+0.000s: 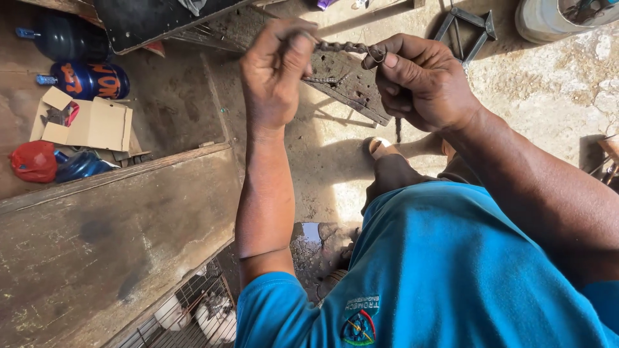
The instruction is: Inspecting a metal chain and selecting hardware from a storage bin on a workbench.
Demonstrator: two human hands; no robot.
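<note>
Blue shirt cloth (451,270) fills the bottom of my view, closest to my eyes, and both my bare forearms reach forward out of it.

At the far end, the fingers (293,48) of my left hand (274,77) are pressed together, pinching one end of a short length of dark metal chain (342,46). The fingers (393,64) of my right hand (419,80) are curled shut, gripping the other end, with a link hooked at the fingertip. One chain, stretched taut between my two hands, its long axis running nearly level from left to right, held in the air above the ground. A second bit of it hangs slack under my left thumb, and a thin end dangles down below my right hand.

Just beneath the chain lies one worn wooden board (348,84), tilted across the dirt floor (322,161). My sandalled foot (380,148) shows under my right wrist.

To my left runs a weathered wooden counter (109,238), with a wire cage (193,316) below its near edge. Beyond it I count two dark blue bottles (84,80), one opened cardboard box (90,122) and one red bag (32,161). At the far right stand one metal bracket (467,26) and one pale bucket (554,19).
</note>
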